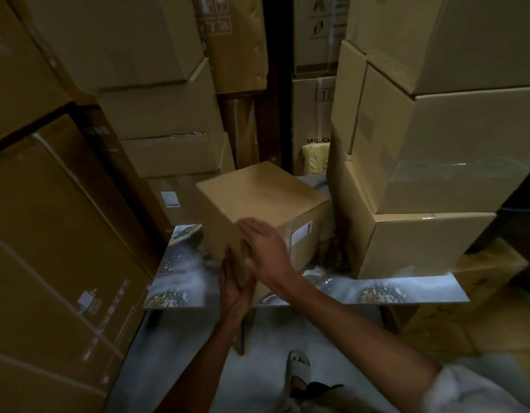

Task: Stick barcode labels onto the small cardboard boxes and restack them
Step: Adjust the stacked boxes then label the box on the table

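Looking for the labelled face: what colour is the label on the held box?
White label, on the brown box; head view.

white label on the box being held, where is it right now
In the head view, the white label sits on the held box's right-facing side, just right of the right hand, facing the box stack.

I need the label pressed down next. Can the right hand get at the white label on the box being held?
Probably yes. The right hand rests on the near top corner of the box, and the white label sits uncovered on the side face just beyond it, with nothing in between.
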Demonstrator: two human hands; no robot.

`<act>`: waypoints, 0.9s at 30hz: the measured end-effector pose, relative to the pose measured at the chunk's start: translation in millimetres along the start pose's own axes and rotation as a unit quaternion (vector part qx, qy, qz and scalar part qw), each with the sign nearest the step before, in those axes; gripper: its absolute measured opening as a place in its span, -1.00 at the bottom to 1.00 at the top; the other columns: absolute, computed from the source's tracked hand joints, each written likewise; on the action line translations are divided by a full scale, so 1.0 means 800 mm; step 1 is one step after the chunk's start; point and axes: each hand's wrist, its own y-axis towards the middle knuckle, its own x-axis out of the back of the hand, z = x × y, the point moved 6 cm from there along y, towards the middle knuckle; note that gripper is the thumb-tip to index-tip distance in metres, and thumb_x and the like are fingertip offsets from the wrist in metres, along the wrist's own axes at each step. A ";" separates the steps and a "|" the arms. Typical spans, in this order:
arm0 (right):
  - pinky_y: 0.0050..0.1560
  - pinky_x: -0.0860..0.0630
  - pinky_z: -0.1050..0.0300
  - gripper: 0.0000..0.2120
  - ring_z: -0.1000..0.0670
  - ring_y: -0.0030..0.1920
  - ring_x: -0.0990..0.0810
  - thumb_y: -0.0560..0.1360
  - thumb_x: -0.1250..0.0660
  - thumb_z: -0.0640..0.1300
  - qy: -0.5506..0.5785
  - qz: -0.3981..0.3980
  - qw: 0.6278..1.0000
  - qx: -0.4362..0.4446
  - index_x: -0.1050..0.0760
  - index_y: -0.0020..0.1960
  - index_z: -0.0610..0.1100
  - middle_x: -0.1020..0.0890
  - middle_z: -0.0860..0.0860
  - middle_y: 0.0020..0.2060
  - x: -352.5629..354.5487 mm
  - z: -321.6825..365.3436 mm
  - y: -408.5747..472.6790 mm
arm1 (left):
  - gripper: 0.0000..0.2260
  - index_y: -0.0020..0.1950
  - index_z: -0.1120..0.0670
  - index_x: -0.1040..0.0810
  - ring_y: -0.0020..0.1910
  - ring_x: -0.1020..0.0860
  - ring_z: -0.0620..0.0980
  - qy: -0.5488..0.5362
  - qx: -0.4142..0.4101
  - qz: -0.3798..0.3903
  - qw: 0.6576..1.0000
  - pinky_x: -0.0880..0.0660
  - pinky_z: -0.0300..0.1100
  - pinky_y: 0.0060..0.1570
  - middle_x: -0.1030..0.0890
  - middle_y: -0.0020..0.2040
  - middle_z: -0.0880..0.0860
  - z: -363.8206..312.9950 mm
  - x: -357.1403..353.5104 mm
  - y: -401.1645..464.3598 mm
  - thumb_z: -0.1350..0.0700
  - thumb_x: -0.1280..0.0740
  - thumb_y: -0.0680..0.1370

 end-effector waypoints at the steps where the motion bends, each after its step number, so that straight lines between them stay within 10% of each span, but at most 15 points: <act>1: 0.48 -0.27 0.04 -0.52 -0.17 0.32 -0.54 0.42 -0.44 -0.20 -0.022 0.024 0.999 0.011 -0.55 0.33 -0.24 -0.61 -0.17 0.28 -0.016 0.000 -0.008 | -0.54 0.51 -0.09 -0.19 0.41 -0.40 -0.18 -0.039 0.007 0.025 0.999 -0.38 -0.17 0.41 -0.40 0.45 -0.01 -0.003 -0.004 -0.007 0.03 -0.28 0.66; 3: 0.54 -0.10 0.00 -0.33 -0.20 0.42 -0.46 0.33 -0.55 -0.17 -0.085 0.058 0.994 0.025 -0.49 0.40 -0.26 -0.54 -0.19 0.37 -0.038 -0.009 -0.023 | -0.50 0.47 -0.09 -0.15 0.42 -0.31 -0.16 -0.053 -0.003 0.053 0.997 -0.27 -0.40 0.39 -0.31 0.47 -0.06 -0.008 -0.010 -0.011 0.03 -0.31 0.60; 7: 0.56 -0.19 -0.03 -0.48 -0.18 0.43 -0.44 0.47 -0.35 -0.23 0.043 0.056 0.997 0.007 -0.45 0.42 -0.28 -0.52 -0.21 0.39 -0.019 -0.020 -0.023 | -0.28 0.64 -0.06 -0.10 0.55 -0.27 0.14 0.012 -0.011 -0.010 1.000 -0.26 0.11 0.52 -0.23 0.60 0.14 0.001 0.009 -0.001 -0.20 -0.06 0.47; 12: 0.19 -0.48 0.25 -0.75 0.25 0.12 -0.54 0.58 -0.30 -0.25 0.187 -0.161 0.959 -0.140 -0.57 0.25 -0.15 -0.61 -0.03 0.16 0.051 -0.064 -0.026 | -0.42 0.50 0.00 -0.38 0.49 -0.30 0.20 0.062 -0.128 -0.152 0.978 -0.22 0.27 0.45 -0.31 0.52 0.13 -0.089 0.058 0.026 -0.12 -0.17 0.49; 17: 0.48 -0.23 -0.10 -0.43 -0.19 0.47 -0.28 0.61 -0.30 -0.01 0.167 -0.136 0.894 -0.394 -0.23 0.56 -0.11 -0.35 -0.18 0.46 0.064 -0.155 0.006 | -0.38 0.54 -0.16 -0.31 0.60 -0.12 0.12 0.224 -0.232 -0.022 0.946 0.08 0.17 0.53 -0.13 0.63 0.08 -0.163 0.020 0.079 -0.26 -0.21 0.49; 27: 0.52 -0.27 -0.15 -0.09 -0.17 0.52 -0.33 0.41 -0.40 0.40 0.274 -0.072 0.854 -0.437 -0.16 0.61 0.04 -0.35 -0.07 0.53 0.032 -0.219 0.008 | -0.18 0.62 -0.32 0.15 0.64 0.10 0.23 0.442 -0.153 0.163 0.869 0.14 0.36 0.52 0.14 0.68 0.02 -0.147 -0.034 0.108 -0.38 -0.26 0.51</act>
